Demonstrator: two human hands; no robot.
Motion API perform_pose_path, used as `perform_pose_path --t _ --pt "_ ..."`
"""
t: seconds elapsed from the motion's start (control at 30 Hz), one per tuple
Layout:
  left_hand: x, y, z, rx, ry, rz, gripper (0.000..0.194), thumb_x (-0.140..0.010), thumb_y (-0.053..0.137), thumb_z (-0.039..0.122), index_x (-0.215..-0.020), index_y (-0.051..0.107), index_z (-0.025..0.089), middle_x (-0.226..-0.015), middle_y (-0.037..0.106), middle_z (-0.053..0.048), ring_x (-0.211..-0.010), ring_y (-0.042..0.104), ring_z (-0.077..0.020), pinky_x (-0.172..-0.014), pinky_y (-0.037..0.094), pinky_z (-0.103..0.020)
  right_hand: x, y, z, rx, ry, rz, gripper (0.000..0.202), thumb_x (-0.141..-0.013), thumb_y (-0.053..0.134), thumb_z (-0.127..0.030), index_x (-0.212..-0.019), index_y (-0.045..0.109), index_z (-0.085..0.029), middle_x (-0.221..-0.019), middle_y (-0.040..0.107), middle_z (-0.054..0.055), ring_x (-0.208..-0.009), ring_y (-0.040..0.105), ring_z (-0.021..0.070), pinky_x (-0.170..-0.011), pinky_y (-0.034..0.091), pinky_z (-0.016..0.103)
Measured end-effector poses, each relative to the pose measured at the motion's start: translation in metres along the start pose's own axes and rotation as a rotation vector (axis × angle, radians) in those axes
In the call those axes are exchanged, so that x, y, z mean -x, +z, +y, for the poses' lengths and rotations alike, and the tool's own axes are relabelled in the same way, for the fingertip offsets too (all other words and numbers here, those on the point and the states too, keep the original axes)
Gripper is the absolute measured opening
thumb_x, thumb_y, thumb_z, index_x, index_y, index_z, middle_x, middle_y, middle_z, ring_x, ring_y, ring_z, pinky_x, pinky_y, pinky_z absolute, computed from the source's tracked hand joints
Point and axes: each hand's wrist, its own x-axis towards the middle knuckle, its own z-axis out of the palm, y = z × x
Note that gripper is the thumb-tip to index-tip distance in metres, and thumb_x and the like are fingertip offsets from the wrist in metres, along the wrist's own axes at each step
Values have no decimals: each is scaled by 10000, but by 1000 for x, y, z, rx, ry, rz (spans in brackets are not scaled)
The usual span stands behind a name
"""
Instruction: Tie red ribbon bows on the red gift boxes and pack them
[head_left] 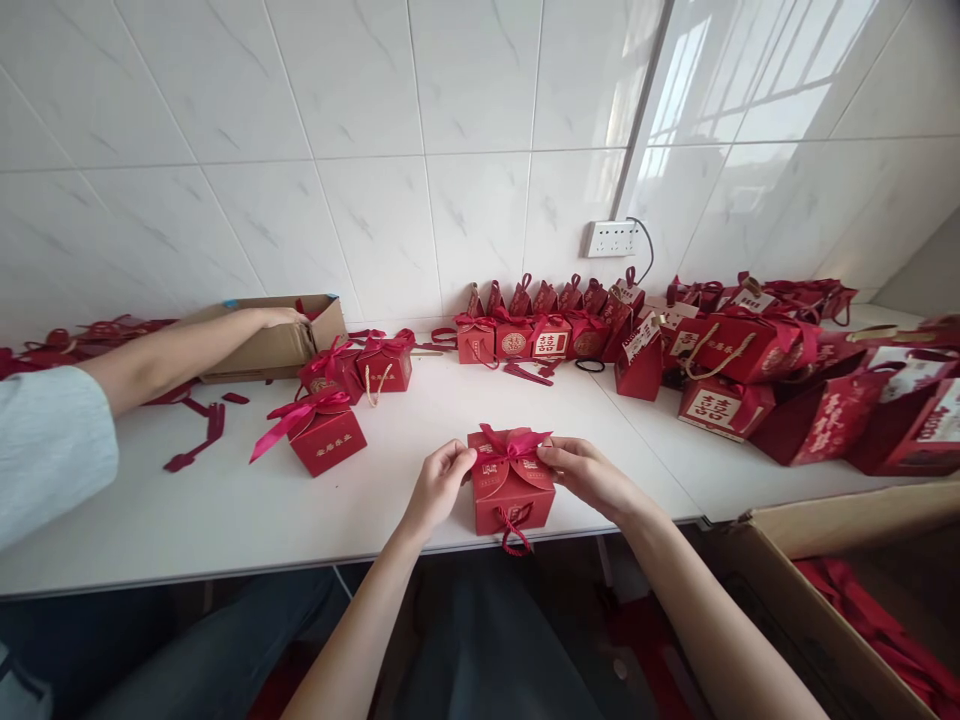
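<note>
A red gift box (513, 505) with gold print stands near the table's front edge, a twisted red cord handle (516, 540) hanging from its front. Across its top a red ribbon (511, 450) is tied in a bow. My left hand (439, 485) is closed in a pinch at the ribbon's left side, by the box's upper left corner; its fingers partly hide the grip. On the opposite side my right hand (592, 475) pinches the ribbon between thumb and fingers.
A co-worker's arm (180, 355) reaches into a cardboard box (262, 350) at the left. Several red gift boxes (328, 440) stand left, at the back and right. A black ring (590, 366) lies behind. An open carton (795, 525) holding red ribbons (877, 620) is lower right.
</note>
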Motion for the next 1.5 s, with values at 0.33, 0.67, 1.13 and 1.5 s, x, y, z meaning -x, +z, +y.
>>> perform_pose_path --t 0.33,0.67,1.13,1.5 --pt "3 0 -13 -23 16 34 353 -768 497 463 -584 342 204 -568 302 55 -536 298 -100 -521 276 -236 -4 -10 20 -105 -5 23 408 -613 759 -415 -523 440 -177 -538 367 -58 -529 293 81 -575 277 271" --pt "0 1 31 -575 481 119 93 -839 511 254 -774 561 210 -821 595 -22 -856 527 -183 -824 401 -318 -14 -24 6 159 -13 111 448 -697 627 -606 -758 581 -164 -732 552 21 -703 512 148 -710 406 308" --pt "-4 7 25 -804 522 -82 280 -896 459 221 -1122 607 292 -1204 544 -58 -1168 445 -237 -1000 338 -432 -64 -2 -23 473 -5 119 334 -642 643 -472 -563 535 -167 -532 473 -42 -532 413 100 -553 313 267" --pt "-9 1 13 -505 269 -153 391 -902 402 358 -1273 511 302 -1436 398 -47 -1359 280 -246 -1107 213 -462 -33 -18 -12 616 -57 427 494 -759 444 -672 -609 485 -204 -525 456 -24 -535 443 140 -569 321 290"
